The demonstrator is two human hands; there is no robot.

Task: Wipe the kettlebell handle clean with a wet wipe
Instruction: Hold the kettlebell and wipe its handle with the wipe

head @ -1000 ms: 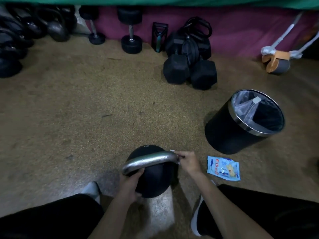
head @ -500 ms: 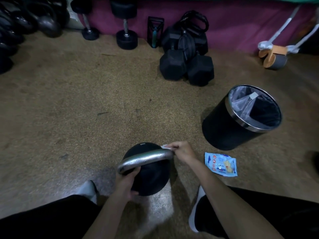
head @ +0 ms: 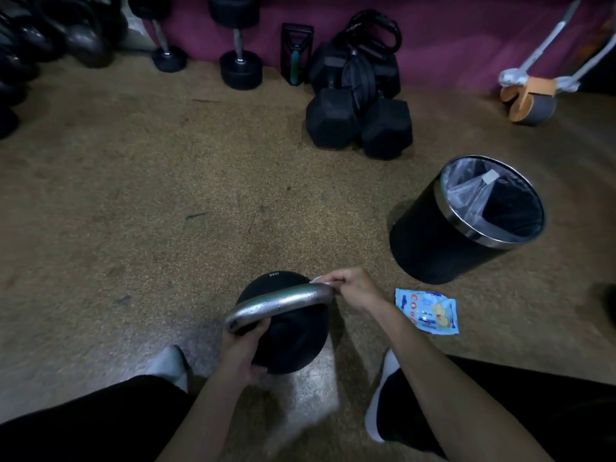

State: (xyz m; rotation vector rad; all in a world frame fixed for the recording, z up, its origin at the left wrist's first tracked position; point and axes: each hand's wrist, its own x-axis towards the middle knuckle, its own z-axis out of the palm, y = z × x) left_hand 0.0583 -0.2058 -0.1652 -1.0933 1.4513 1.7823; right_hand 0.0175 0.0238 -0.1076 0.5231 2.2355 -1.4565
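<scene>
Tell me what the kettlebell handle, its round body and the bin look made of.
Kettlebell handle: bare metal, probably steel; silvery, mottled shine.
Kettlebell body: matte black, maybe rubber or coated iron; no glare.
Bin: black wall, material unclear; bright metal rim; thin translucent plastic liner.

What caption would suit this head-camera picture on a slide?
Left hand steadies the kettlebell while the right hand presses a wet wipe to its handle.

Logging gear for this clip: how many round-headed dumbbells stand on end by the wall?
2: a small dumbbell left, a larger dumbbell right of it. Others may hide among the dark weights.
</scene>
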